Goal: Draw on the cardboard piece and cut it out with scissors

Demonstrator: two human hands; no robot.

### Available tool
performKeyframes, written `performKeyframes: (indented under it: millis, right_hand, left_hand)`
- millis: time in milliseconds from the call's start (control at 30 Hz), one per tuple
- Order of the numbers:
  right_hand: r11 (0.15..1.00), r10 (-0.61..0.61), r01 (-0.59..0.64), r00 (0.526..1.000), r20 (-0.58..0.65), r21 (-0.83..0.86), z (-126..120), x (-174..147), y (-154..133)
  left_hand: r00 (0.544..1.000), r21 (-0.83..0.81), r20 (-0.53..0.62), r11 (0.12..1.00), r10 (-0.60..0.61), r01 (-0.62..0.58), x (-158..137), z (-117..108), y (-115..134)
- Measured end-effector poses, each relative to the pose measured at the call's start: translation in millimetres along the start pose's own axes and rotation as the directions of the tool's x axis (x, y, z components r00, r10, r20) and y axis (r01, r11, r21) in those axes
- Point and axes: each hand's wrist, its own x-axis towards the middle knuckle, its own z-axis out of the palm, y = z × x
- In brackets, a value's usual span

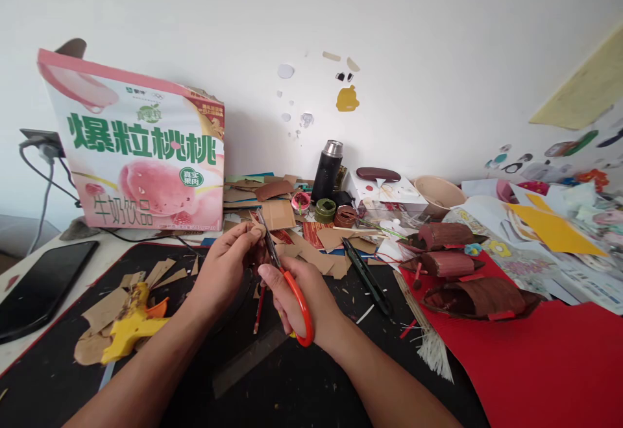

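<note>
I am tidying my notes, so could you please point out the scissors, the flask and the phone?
scissors [298, 305]: head view, on the orange handle loop in the right hand.
flask [326, 172]: head view, on its black body.
phone [41, 285]: head view, on its dark screen.

Looks like a home craft corner against a white wall: black mat [272, 382] strewn with cardboard scraps [311, 246], red paper sheet [549, 363], paper cutouts stuck on the wall [347, 98], a pink drink carton [136, 149], thermos [327, 170].
</note>
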Motion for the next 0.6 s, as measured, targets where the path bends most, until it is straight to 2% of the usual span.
performKeyframes:
  millis: [133, 267, 433, 600]
  right_hand:
    - [0.999, -0.031, 0.032, 0.999, -0.024, 0.04, 2, 3, 7]
    - [0.988, -0.074, 0.086, 0.993, -0.091, 0.129, 1, 6, 3]
    - [0.972, -0.073, 0.114, 0.978, -0.195, 0.204, -4, 10, -9]
    - [0.962, -0.099, 0.148, 0.972, -0.211, 0.23, -7, 12, -8]
  left_hand:
    - [1.0, -0.02, 0.012, 1.0, 0.016, -0.016, -1, 1, 3]
    - [0.999, -0.014, 0.033, 0.999, 0.043, -0.042, -3, 1, 5]
    - [0.983, 0.102, 0.181, 0.994, 0.013, -0.032, -9, 1, 5]
    - [0.956, 0.174, 0.291, 0.985, -0.035, -0.017, -13, 2, 1]
